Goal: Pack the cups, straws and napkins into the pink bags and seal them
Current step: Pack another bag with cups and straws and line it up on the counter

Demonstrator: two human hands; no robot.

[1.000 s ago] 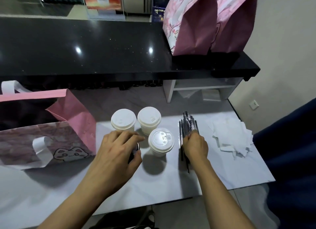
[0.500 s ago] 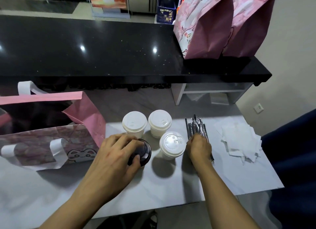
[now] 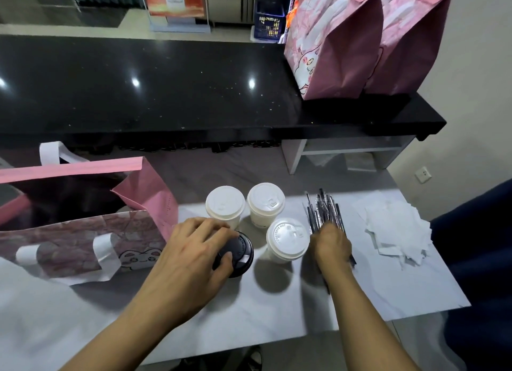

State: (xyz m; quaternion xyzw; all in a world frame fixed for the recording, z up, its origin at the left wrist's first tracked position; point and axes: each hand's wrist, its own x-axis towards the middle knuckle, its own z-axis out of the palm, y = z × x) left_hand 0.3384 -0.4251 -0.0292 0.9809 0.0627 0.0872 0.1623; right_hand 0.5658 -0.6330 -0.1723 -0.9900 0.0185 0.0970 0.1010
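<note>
An open pink bag (image 3: 83, 232) with a cat print lies on its side at the left of the white table (image 3: 249, 315). My left hand (image 3: 194, 248) grips the black-lidded cup (image 3: 239, 252) from above, just right of the bag's mouth. Three white-lidded cups stand close by: two at the back (image 3: 225, 205) (image 3: 265, 201) and one nearer (image 3: 287, 239). My right hand (image 3: 331, 244) rests on the pile of dark wrapped straws (image 3: 322, 208), its fingers curled over them. White napkins (image 3: 396, 232) lie in a loose heap at the right.
Two sealed pink bags (image 3: 332, 43) (image 3: 410, 37) stand on the black counter (image 3: 166, 93) behind the table. A white shelf unit (image 3: 343, 151) sits under the counter at the right. A dark blue seat (image 3: 476, 259) borders the table's right edge.
The black-lidded cup has come out from under my left hand and now shows to its right. My right hand has stayed on the straws, which now fan out.
</note>
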